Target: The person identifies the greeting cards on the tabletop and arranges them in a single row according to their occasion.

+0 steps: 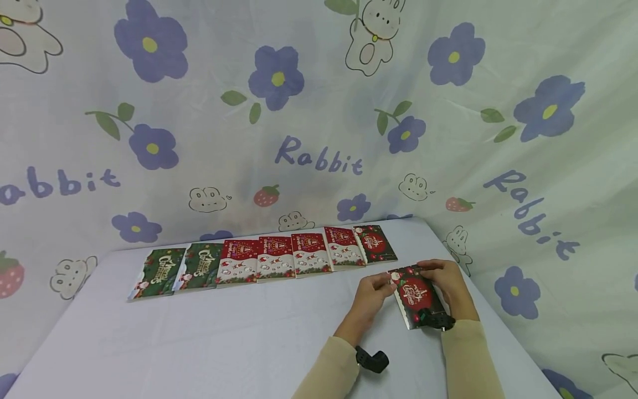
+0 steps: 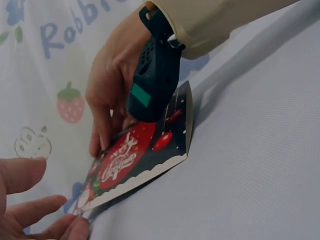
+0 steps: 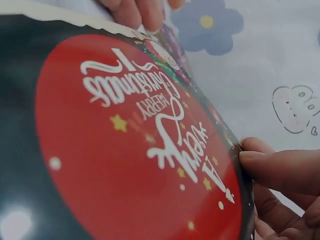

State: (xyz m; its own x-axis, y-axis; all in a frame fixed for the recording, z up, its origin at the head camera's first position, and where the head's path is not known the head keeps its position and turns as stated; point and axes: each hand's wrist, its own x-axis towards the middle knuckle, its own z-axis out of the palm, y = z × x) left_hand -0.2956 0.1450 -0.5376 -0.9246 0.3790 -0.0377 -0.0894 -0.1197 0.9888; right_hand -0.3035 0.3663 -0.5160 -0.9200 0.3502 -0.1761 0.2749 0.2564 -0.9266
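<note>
A dark green Christmas card (image 1: 416,295) with a red circle and white lettering is at the right of the table, tilted, between both hands. My right hand (image 1: 448,280) holds its far right edge, with the thumb (image 3: 280,167) at the edge and other fingers curled below. The left hand (image 1: 368,299) grips the far left corner with its fingertips; in the left wrist view one of its fingers (image 2: 22,175) stands apart from the card. Part of the near edge is hidden behind the right wrist camera in the head view.
Behind the hands lies a row of cards: two green ones (image 1: 158,272) at left, several red-and-white ones (image 1: 276,257) in the middle, and a dark one with a red circle (image 1: 375,244) at right. A patterned curtain (image 1: 319,122) borders the white table (image 1: 199,343).
</note>
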